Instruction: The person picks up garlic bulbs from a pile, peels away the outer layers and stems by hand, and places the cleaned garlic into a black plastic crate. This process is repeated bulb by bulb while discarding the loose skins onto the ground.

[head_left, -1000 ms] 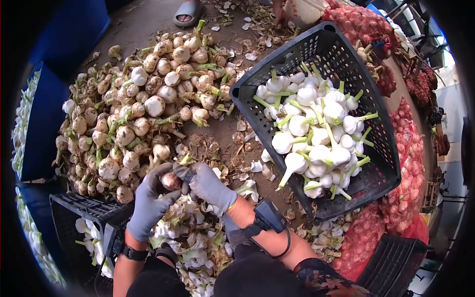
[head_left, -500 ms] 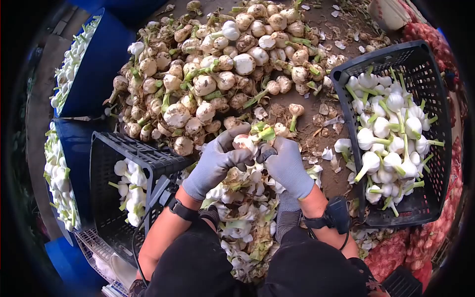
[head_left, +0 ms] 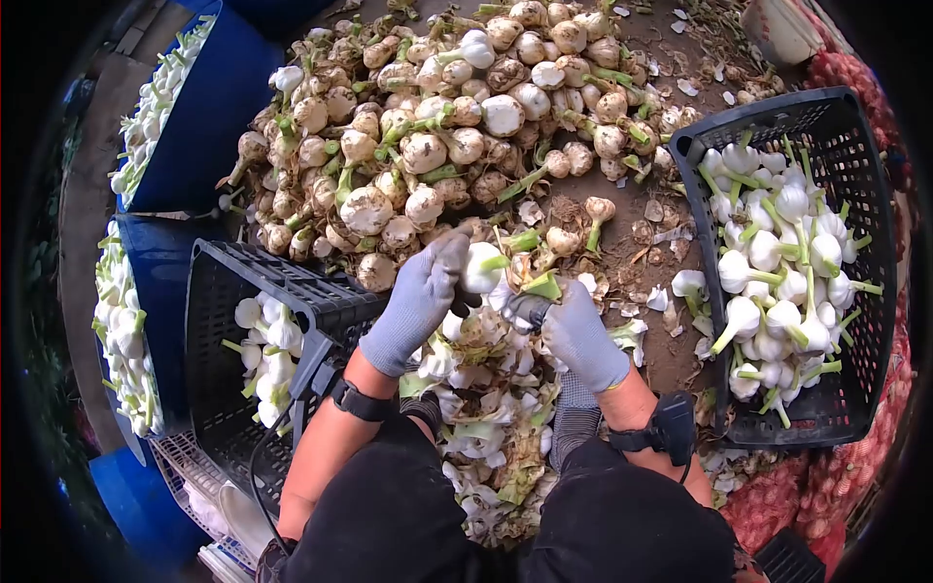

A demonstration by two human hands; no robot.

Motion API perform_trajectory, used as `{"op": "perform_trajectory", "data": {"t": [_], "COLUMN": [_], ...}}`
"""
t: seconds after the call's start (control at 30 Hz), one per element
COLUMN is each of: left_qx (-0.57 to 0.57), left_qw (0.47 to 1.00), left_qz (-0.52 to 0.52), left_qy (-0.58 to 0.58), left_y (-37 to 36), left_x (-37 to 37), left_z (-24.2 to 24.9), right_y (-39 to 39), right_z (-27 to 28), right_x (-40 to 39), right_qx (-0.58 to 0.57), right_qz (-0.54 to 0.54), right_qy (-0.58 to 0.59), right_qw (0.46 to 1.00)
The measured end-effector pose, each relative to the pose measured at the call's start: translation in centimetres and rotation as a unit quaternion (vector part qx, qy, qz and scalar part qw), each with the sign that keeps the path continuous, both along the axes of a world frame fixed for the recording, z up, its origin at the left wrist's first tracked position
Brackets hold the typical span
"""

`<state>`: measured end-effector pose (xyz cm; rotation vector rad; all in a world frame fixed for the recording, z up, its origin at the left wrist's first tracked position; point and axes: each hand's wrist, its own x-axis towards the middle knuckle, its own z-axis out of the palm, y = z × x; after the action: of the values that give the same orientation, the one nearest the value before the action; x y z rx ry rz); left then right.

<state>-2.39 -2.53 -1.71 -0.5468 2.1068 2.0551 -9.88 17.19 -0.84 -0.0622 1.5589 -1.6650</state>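
My left hand (head_left: 426, 296), in a grey glove, is closed on a white garlic bulb (head_left: 480, 267) with a short green stem pointing right. Just to its right, my right hand (head_left: 573, 325), also gloved, has its fingers wrapped round a strip of peeled skin and green leaf (head_left: 540, 284). A dark object shows partly between its fingers, too hidden to name. Below both hands, peeled skins (head_left: 496, 428) cover the ground between my legs. Beyond them lies a heap of soiled garlic bulbs (head_left: 423, 153).
At the right, a black crate (head_left: 860, 408) holds clean white bulbs. Another black crate (head_left: 219, 369) with several bulbs leans at the left. Blue containers (head_left: 199, 126) of white garlic stand farther left. Red net bags (head_left: 870, 428) lie along the right edge.
The bulb now shows a clean white surface, and skin and leaf have come away towards my right hand. My hands are slightly farther apart. The whole view has shifted a little.
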Motion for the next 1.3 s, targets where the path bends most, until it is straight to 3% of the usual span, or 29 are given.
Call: {"op": "perform_trajectory", "data": {"t": [0.07,0.1,0.13,0.17,0.2,0.23,0.27,0.33,0.43,0.47,0.53,0.6,0.63,0.67,0.73,0.8,0.87,0.93,1.0,1.03,1.07,1.1,1.13,1.17,1.2,1.27,1.3], "left_qx": [-0.007,-0.138,-0.326,-0.187,-0.040,0.099,0.236,0.345,0.259,0.390,0.403,0.395,0.425,0.316,0.162,0.191,0.217,0.242,0.171,0.093,0.021,-0.128,-0.279,-0.186,-0.096,0.025,-0.024], "left_qw": [0.997,0.986,0.922,0.975,0.995,0.994,0.969,0.932,0.956,0.902,0.882,0.903,0.886,0.939,0.966,0.951,0.956,0.962,0.980,0.993,0.999,0.991,0.955,0.978,0.991,0.998,0.997], "left_qz": [0.061,-0.008,-0.117,-0.097,-0.075,-0.012,0.051,0.069,0.114,0.168,0.229,0.094,0.013,-0.014,0.034,0.119,0.143,0.118,0.085,0.063,0.037,0.001,-0.042,-0.046,-0.054,-0.010,-0.027], "left_qy": [0.047,0.093,0.173,0.065,-0.048,-0.052,-0.054,0.089,0.078,0.076,0.089,0.142,0.186,0.139,0.196,0.212,0.139,0.035,-0.060,-0.026,0.008,0.036,0.093,0.087,0.080,0.060,0.063], "left_y": [1.6,2.0,1.4,1.6,1.9,2.1,2.3,2.5,1.9,0.8,1.1,3.7,6.3,8.1,7.1,4.2,3.2,3.2,3.0,3.2,3.8,4.1,4.6,5.0,5.1,4.7,4.6], "left_x": [-0.8,-1.2,-1.2,-1.1,-1.1,-1.1,-1.1,-1.1,-1.7,-2.1,-3.9,-6.7,-7.5,-8.0,-9.0,-8.4,-7.0,-5.2,-3.8,-3.1,-2.6,-2.4,-2.7,-2.7,-2.9,-2.9,-2.8], "left_z": [1.8,2.5,2.4,2.0,2.0,2.4,3.0,2.5,4.0,2.6,3.9,7.8,10.2,13.7,14.6,12.2,9.1,5.5,2.2,0.8,-0.4,-1.2,-0.3,-0.3,-0.4,-0.4,0.2], "right_y": [0.1,0.1,0.4,0.7,0.9,1.1,1.5,2.3,2.5,2.4,2.5,2.1,1.6,1.2,1.1,1.0,0.0,-0.4,0.4,0.8,1.1,1.8,1.5,1.6,1.3,1.6,1.8], "right_z": [0.2,0.1,0.0,-0.2,-0.3,-0.6,-1.0,-1.5,-1.3,-1.7,-1.3,0.3,1.3,2.2,2.7,1.8,-2.5,-7.7,-8.5,-7.9,-8.8,-9.4,-8.7,-4.7,-4.2,-1.9,-0.8], "right_x": [1.1,0.6,0.3,0.2,0.3,0.6,0.1,-1.4,1.7,2.9,3.8,3.7,3.5,3.1,1.6,-0.8,-3.8,-5.7,-7.6,-7.8,-7.5,-7.3,-5.7,-5.0,-3.6,-3.6,-4.0], "right_qx": [-0.046,0.017,0.017,0.041,0.065,0.147,0.147,0.311,0.255,0.253,0.149,0.135,0.138,0.115,0.096,0.128,0.251,0.445,0.411,0.442,0.356,0.255,0.069,0.113,-0.059,-0.030,0.002], "right_qz": [0.004,0.053,0.051,0.094,0.138,0.098,0.096,0.201,0.364,0.445,0.544,0.549,0.551,0.547,0.535,0.362,0.281,0.312,0.240,0.208,0.106,-0.012,-0.111,-0.040,-0.077,-0.046,0.002], "right_qy": [-0.035,0.022,0.023,0.081,0.138,0.356,0.356,0.435,0.409,0.380,0.322,0.258,0.259,0.265,0.276,0.370,0.542,0.629,0.635,0.586,0.438,0.268,0.134,0.098,-0.033,0.036,-0.001], "right_qw": [0.998,0.998,0.998,0.991,0.979,0.918,0.918,0.821,0.797,0.771,0.760,0.784,0.781,0.786,0.793,0.846,0.751,0.556,0.609,0.647,0.818,0.929,0.982,0.988,0.995,0.998,1.000]}}
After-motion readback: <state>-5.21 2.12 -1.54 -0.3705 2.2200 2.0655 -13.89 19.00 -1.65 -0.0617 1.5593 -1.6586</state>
